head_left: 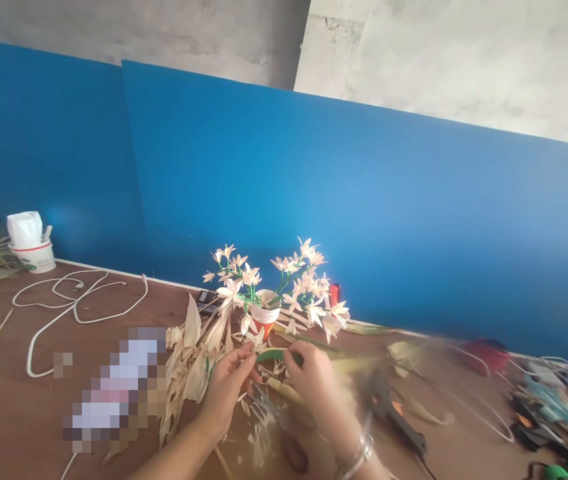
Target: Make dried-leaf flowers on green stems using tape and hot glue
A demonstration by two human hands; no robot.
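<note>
My left hand [230, 381] is closed in a pinch. A small pale flower [255, 339], apparently made of dried husk, rises from its fingertips. Between my two hands stretches a strip of green tape [271, 356], and my right hand [310, 375] grips its other end. Just beyond stands a paper cup [265, 308] holding several green-stemmed sprays of white flowers [309, 287]. Dried corn husks [197, 380] lie beside my left hand. Below the hands are scissors [294, 453], partly blurred, among husk scraps.
A black glue gun [398, 417] lies to the right, with tangled cords and tools [554, 407] farther over. On the left are a white cable [39, 330], a pixelated object [114, 390] and a white tub [34, 257]. A blue panel [364, 200] borders the table's back.
</note>
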